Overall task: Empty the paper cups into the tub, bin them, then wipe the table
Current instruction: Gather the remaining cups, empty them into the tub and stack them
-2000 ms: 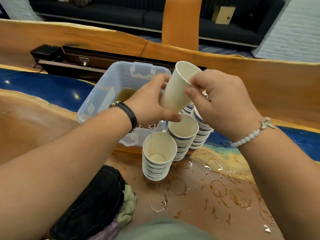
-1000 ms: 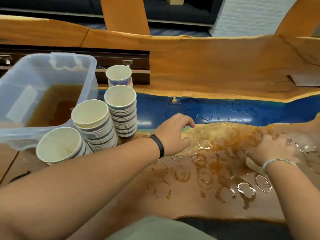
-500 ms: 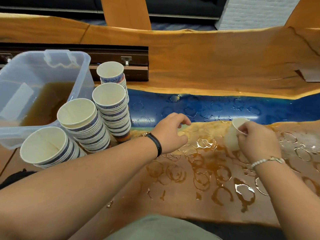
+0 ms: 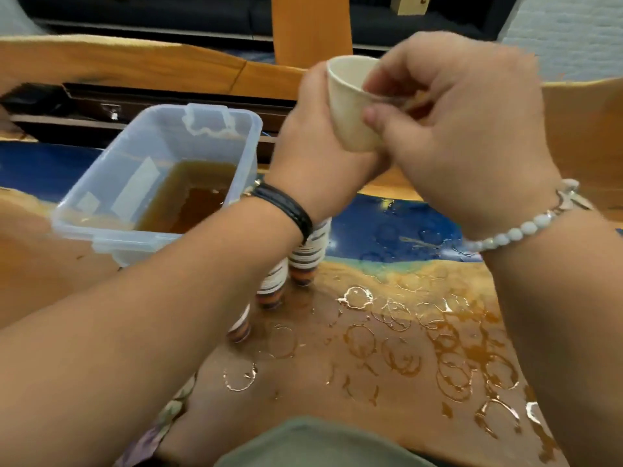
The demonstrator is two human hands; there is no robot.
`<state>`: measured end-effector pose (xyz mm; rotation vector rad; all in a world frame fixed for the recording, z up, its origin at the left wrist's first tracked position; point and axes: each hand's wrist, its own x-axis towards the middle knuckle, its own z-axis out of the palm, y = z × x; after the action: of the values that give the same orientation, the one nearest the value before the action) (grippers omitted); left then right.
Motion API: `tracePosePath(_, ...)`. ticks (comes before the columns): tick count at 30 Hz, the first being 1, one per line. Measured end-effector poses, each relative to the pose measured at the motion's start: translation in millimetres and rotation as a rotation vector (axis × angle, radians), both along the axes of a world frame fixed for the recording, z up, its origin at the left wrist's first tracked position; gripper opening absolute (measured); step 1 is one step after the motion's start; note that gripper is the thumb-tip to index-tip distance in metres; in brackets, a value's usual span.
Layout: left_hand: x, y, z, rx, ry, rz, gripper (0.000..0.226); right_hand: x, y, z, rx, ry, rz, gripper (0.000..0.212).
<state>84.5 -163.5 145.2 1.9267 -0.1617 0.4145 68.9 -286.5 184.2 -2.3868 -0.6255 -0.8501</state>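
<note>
Your desk [image 4: 337, 392] stays ringed with spills [image 4: 401, 358] (wiping comes last). Just right of the tub [image 4: 158, 136], above the stacks [image 4: 308, 251], the paper cup [image 4: 349, 112] has come up off the desk, left hand [image 4: 313, 146] and right hand [image 4: 465, 129] both curled round it, presumably for emptying.

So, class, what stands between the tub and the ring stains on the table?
Stacks of nested cups, partly hidden by the left forearm, stand between the tub and the ring stains; the head view shows it.
</note>
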Motion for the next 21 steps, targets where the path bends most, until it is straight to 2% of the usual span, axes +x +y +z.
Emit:
tracePosePath(4, 1, 69, 7, 0.105, 0.039, 0.143, 0.070, 15, 56, -5, 0.064, -0.010, 0.078, 0.029)
tracePosePath(8, -4, 140, 1, 0.333, 0.164, 0.245, 0.072, 27, 101, -30, -0.261, 0.183, 0.100, 0.036)
tracePosePath(13, -3, 208, -21, 0.551, 0.372, 0.258, 0.079, 33, 152, -67, -0.642, 0.342, 0.107, 0.031)
tracePosePath(17, 0, 233, -33, 0.706, 0.458, 0.199, 0.088, 38, 168, -91, -0.784, 0.442, 0.046, 0.029)
tracePosePath(21, 5, 242, -36, 0.889, 0.498, 0.127, 0.084, 42, 171, -100, -0.786, 0.520, 0.012, 0.027)
